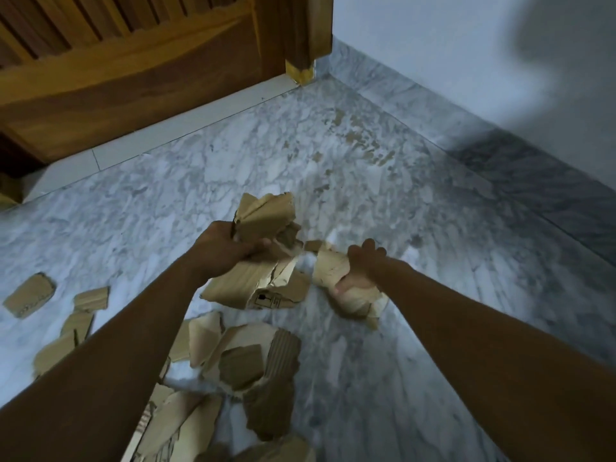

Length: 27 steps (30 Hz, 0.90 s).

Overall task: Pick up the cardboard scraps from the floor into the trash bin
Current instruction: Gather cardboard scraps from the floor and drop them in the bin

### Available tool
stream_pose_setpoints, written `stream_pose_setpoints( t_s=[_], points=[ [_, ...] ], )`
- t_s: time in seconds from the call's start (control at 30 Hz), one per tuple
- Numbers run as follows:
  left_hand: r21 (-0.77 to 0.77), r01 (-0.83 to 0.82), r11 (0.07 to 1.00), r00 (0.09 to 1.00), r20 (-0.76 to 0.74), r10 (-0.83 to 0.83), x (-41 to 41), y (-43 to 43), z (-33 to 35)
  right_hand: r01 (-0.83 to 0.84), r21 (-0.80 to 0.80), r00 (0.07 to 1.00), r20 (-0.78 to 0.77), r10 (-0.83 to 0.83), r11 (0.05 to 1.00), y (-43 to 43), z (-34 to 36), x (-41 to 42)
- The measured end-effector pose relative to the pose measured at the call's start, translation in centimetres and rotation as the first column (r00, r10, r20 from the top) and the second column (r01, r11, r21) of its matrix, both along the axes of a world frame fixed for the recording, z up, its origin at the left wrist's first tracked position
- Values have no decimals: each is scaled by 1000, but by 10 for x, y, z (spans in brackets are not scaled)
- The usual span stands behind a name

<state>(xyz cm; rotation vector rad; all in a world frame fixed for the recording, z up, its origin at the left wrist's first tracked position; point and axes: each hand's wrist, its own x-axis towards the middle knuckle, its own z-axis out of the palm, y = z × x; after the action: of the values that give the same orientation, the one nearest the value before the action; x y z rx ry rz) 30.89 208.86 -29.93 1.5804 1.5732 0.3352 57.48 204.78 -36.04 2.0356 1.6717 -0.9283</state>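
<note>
Gripping, left side: the left hand (223, 245) has its fingers (256, 243) curled tight round a bundle of cardboard scraps (263, 215); the bundle juts up past the fingers and hangs down below them, lifted off the floor.
Gripping, right side: the right hand (361, 268) is clamped on a folded scrap (328, 268), fingers wrapped over its top and the thumb pressed under; the scrap sticks out to both sides of the fist.
Printed piece: a printed piece (266, 300) with small black box marks sits at the low end of the left bundle, below the left fingers and just beside the right-hand scrap.
Loose pile: a pile of loose scraps (246, 358) lies on the floor, nearer the person than either set of fingers, partly hidden under the left forearm.
Scattered scraps: scattered scraps (30, 295) lie well to the left of the left fingers.
Floor: grey-white marble floor (333, 145) spreads beyond the fingers.
Backdrop: a wooden door (133, 61) stands beyond the left fingers and a pale wall (466, 61) beyond the right; that side is blurred.
</note>
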Motion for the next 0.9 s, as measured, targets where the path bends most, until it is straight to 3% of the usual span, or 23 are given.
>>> stream_pose_setpoints(
  t_s=[0.13,0.27,0.4,0.53,0.77,0.9],
  points=[
    [-82,103,991,992,-58,-108,-5,-5,-16,56,123,996,65,-65,991,-12,-18,-6],
    [-98,56,994,996,-71,-63,-3,-13,-37,244,90,969,-70,-239,966,-15,-21,3],
    [-95,144,985,980,-127,-156,0,-7,-45,244,128,960,-169,-221,961,-28,-26,8],
    [-182,302,936,913,-226,-339,8,3,-31,200,-6,949,-249,-195,980,-36,-18,28],
    [-242,419,875,835,-275,-476,86,21,-13,276,-43,933,-227,-278,960,-72,7,115],
    [-220,357,908,853,-319,-413,136,7,-53,375,26,913,-186,-364,927,-101,4,137]
  ],
)
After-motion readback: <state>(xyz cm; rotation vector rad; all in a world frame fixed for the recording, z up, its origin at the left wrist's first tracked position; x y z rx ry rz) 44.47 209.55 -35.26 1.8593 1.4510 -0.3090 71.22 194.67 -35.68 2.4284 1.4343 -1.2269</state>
